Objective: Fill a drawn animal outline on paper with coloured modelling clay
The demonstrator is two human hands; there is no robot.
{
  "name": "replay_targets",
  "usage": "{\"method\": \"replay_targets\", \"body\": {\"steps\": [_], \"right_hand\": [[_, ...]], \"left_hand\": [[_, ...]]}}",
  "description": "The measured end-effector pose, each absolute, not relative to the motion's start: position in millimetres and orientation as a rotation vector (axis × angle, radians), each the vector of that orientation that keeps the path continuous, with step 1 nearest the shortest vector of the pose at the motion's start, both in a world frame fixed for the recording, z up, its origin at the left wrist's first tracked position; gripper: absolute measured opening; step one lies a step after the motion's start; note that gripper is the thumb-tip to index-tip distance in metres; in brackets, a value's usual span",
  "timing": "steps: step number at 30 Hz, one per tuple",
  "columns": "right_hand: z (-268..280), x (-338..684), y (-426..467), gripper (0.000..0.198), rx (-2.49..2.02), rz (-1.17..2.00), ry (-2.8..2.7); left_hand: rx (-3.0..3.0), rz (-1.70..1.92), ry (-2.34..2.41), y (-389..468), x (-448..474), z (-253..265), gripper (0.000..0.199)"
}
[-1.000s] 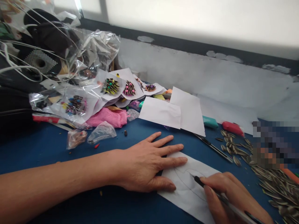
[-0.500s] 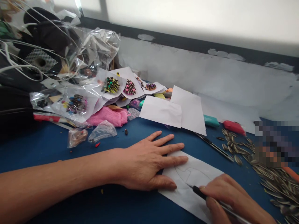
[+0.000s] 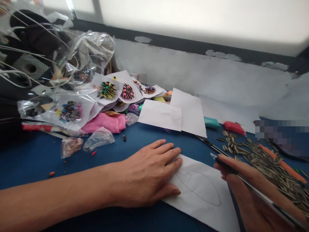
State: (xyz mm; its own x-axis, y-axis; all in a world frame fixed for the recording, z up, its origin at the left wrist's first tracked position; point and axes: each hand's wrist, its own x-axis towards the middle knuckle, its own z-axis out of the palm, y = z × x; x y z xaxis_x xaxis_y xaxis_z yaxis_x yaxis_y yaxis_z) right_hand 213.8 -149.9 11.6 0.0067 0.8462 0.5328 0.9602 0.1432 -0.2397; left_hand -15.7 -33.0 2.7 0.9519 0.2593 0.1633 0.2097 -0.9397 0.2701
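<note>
Under my left hand [image 3: 152, 172] lies a sheet of white paper [image 3: 202, 212], pressed to the table by the spread fingers and thumb. On the sheet is a thin drawn outline of a pointed oval with a small notched line near its left end. My right hand [image 3: 253, 190] grips a pen [image 3: 225, 164] with a black grip and a clear barrel. Its tip points up and left, off the paper's right edge and apart from the drawing. A second pen [image 3: 213, 146] lies on the blue table beyond the sheet.
Sunflower seeds [image 3: 263, 164] spread over the right side around an orange strip [image 3: 283, 164]. Teal [image 3: 211, 122] and red [image 3: 234, 128] packets sit behind. Blank papers [image 3: 161, 114], a pink cloth [image 3: 106, 122] and seed-decorated papers [image 3: 107, 90] crowd the back left, near clear plastic bags [image 3: 98, 138].
My right hand has lifted the pen off the sheet and moved it up and right. The oval outline now shows closed at its lower right. My left hand's fingers are closer together.
</note>
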Motion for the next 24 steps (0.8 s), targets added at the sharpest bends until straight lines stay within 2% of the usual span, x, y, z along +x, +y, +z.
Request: {"method": "replay_targets", "body": {"steps": [4, 7, 9, 11, 18, 24], "right_hand": [[8, 220, -148, 0.026, -1.687, -0.279, -1.915], [1, 226, -147, 0.030, -1.647, -0.240, -2.021], [-3, 228, -146, 0.028, -1.689, -0.326, -1.977], [-4, 227, -146, 0.034, -1.748, -0.227, -2.057], [2, 218, -145, 0.023, -1.729, -0.190, -1.919], [-1, 217, -144, 0.028, -1.694, -0.109, -1.924]], "left_hand": [[2.870, 0.333, 0.357, -33, -12, -2, 0.046], [2.838, 0.340, 0.342, -33, -12, -3, 0.049], [2.816, 0.319, 0.286, -33, -12, -4, 0.052], [2.785, 0.260, 0.231, -33, -12, -3, 0.051], [2.702, 0.209, 0.246, -33, -12, -2, 0.058], [2.705, 0.202, 0.298, -35, -12, 0, 0.060]]}}
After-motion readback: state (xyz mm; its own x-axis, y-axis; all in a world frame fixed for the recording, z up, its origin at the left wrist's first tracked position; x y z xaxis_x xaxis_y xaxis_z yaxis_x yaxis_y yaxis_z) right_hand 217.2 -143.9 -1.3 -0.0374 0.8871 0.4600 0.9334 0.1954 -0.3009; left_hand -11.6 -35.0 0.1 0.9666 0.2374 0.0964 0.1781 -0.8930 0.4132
